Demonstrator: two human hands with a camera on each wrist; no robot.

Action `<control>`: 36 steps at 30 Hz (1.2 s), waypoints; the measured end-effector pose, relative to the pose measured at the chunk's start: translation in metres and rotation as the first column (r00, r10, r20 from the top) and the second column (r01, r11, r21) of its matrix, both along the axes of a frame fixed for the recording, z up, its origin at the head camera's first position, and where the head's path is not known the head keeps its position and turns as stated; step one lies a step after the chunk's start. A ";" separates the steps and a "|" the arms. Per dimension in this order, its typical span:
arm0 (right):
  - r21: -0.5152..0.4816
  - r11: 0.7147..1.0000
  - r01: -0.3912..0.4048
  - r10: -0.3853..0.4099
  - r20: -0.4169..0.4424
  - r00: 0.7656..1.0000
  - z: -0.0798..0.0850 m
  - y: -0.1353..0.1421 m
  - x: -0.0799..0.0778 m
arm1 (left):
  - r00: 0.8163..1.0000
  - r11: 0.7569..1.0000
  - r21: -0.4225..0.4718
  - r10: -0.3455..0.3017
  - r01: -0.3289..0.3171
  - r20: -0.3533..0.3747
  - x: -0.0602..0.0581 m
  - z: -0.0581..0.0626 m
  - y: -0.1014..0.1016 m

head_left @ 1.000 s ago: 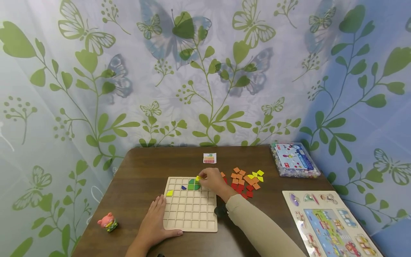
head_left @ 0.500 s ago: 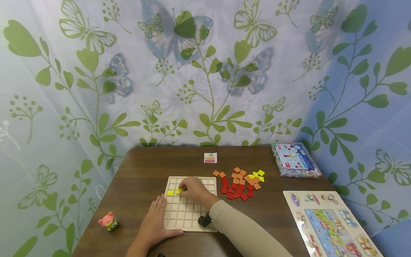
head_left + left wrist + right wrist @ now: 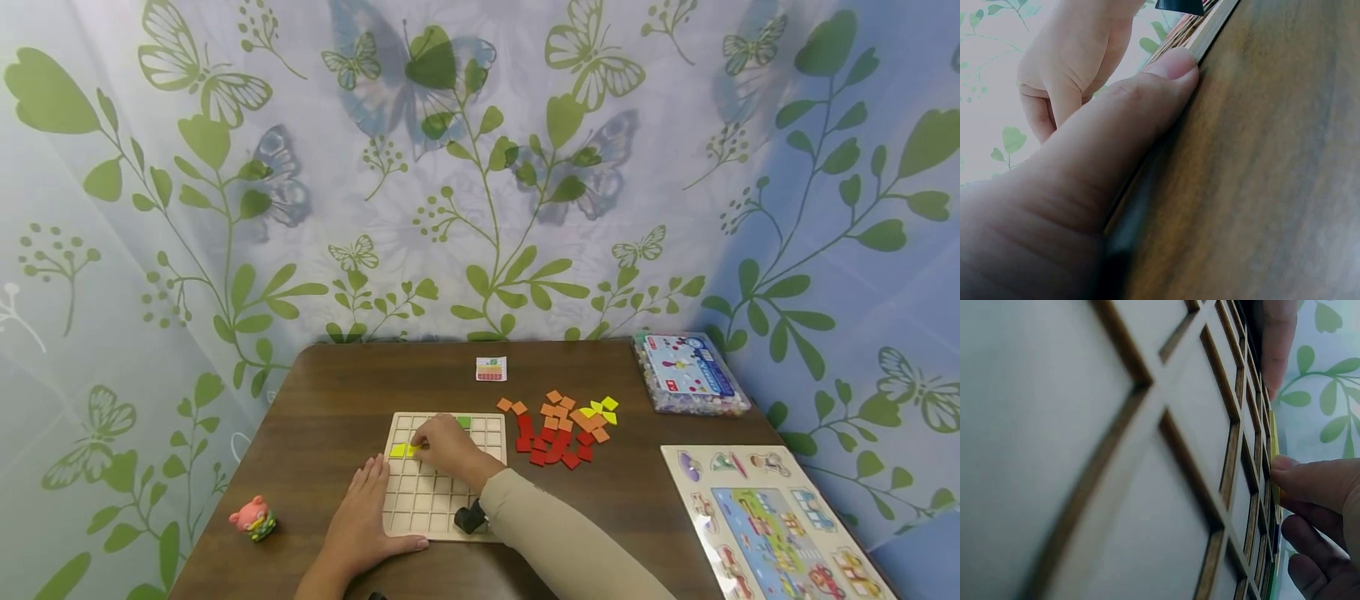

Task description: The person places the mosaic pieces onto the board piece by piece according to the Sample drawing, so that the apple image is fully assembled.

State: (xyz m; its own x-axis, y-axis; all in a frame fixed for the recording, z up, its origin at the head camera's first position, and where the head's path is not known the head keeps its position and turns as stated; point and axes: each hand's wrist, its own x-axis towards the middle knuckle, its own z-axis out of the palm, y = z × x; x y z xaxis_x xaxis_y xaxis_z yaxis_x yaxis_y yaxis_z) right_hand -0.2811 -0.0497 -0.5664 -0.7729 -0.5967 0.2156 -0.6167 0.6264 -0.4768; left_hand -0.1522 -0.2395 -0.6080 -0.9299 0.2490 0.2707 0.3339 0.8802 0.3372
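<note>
A square wooden grid board (image 3: 442, 504) lies on the table before me. My right hand (image 3: 448, 448) is over its upper left part and pinches a small yellow tile (image 3: 412, 451), close beside another yellow tile (image 3: 397, 450) in the leftmost column. In the right wrist view the thumb (image 3: 1310, 478) presses at the yellow edge, near the grid surface. A green tile (image 3: 464, 422) shows past the knuckles; my hand hides the cells around it. My left hand (image 3: 363, 518) rests along the board's left side, fingers extended, thumb (image 3: 1147, 94) against the near edge.
Orange tiles (image 3: 555, 410), red tiles (image 3: 558, 446) and yellow tiles (image 3: 607, 404) lie loose to the right. A small pattern card (image 3: 491, 369) is behind the board. Further right are a bead box (image 3: 690, 375) and a picture puzzle (image 3: 772, 517). A pink figurine (image 3: 255, 518) stands left.
My right hand has carried the yellow tile leftward from the green tiles, ending right beside the other yellow tile. My left hand has stayed in place.
</note>
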 end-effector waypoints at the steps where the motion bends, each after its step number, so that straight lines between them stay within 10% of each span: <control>1: 0.002 1.000 0.002 -0.002 -0.005 1.000 0.000 0.000 0.000 | 1.000 1.000 0.002 -0.001 0.001 -0.002 0.000 0.000 0.000; 15: -0.058 0.997 0.058 -0.054 0.074 0.996 0.010 0.024 -0.009 | 1.000 1.000 -0.005 0.001 -0.001 0.005 -0.001 -0.002 0.000; 22: -0.153 0.968 0.199 -0.170 0.187 0.968 0.022 0.075 -0.030 | 1.000 1.000 -0.011 0.010 -0.010 0.014 -0.001 -0.001 0.001; 36: -0.177 0.890 0.420 -0.399 0.142 0.906 0.018 0.183 -0.063 | 1.000 0.999 -0.030 0.013 -0.013 0.003 -0.002 -0.004 0.001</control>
State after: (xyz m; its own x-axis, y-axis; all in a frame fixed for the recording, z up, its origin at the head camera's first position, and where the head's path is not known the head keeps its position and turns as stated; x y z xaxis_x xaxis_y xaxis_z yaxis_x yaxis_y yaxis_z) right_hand -0.3439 0.1336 -0.5482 -0.9627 -0.1756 0.2060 -0.2693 0.6990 -0.6625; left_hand -0.1547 -0.2381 -0.6121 -0.9339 0.2449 0.2605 0.3214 0.8942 0.3118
